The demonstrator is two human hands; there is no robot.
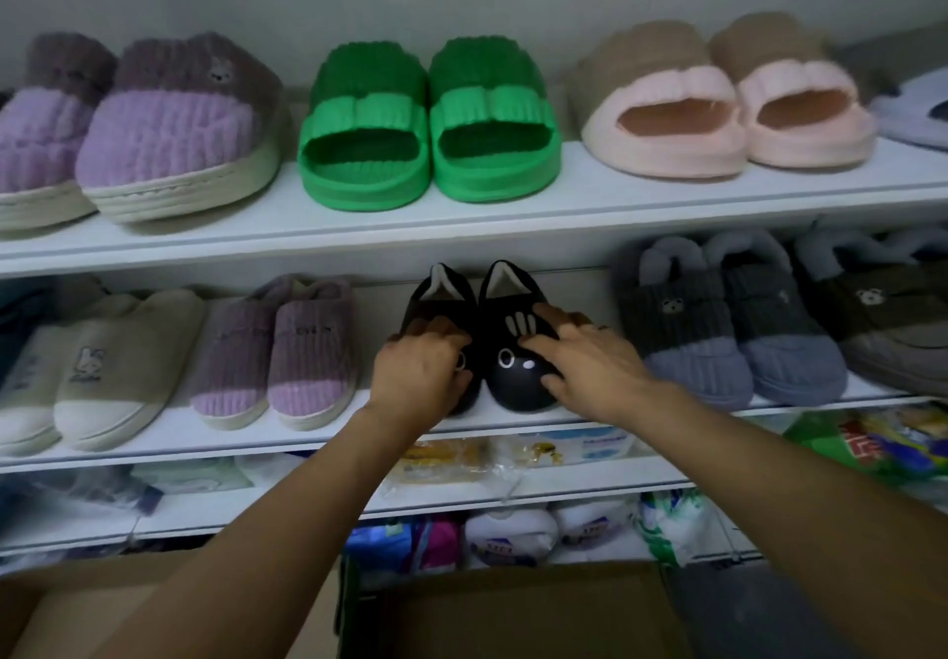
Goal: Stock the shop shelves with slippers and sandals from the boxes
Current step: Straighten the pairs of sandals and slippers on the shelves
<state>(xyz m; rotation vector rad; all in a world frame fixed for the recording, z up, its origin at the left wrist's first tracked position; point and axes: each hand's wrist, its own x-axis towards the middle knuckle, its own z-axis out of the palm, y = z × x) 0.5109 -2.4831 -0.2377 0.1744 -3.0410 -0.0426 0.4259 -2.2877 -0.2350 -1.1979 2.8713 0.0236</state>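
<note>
Left hand (418,368) curls over the left slipper of the black plush cat-face slippers (513,350), hiding most of it. Right hand (590,366), fingers spread and near straight, presses the right slipper. The pair, two counted, stands on the white middle shelf (359,435). At 12 o'clock above: two green ribbed foam slides (428,122). Brown cardboard boxes (513,617) are cut off at 6 o'clock.
</note>
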